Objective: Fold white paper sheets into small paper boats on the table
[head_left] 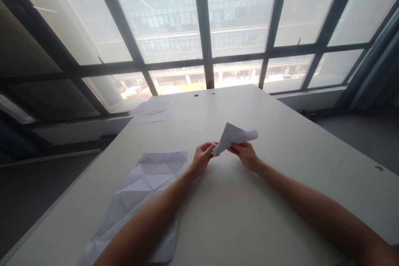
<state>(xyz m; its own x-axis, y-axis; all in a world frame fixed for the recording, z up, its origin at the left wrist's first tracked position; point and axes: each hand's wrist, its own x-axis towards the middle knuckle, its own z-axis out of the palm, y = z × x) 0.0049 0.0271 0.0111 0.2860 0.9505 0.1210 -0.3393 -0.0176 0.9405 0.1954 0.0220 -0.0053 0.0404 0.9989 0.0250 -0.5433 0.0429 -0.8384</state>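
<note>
A piece of folded white paper is held up between my two hands, above the middle of the table. It has a pointed top and a narrower flap reaching out to the right. My left hand pinches its lower left corner between thumb and fingers. On the lower edge, nearer the centre, my right hand grips it with the thumb on top; some fingertips are hidden beneath. Under and beside my left forearm lies a larger creased white sheet, marked with triangular fold lines and partly covered by the arm.
The white table stretches away toward large windows. Several loose paper sheets lie at its far left corner. Two small dark round spots are near the far edge, and a small dark fitting sits at the right edge. A blue curtain hangs at right.
</note>
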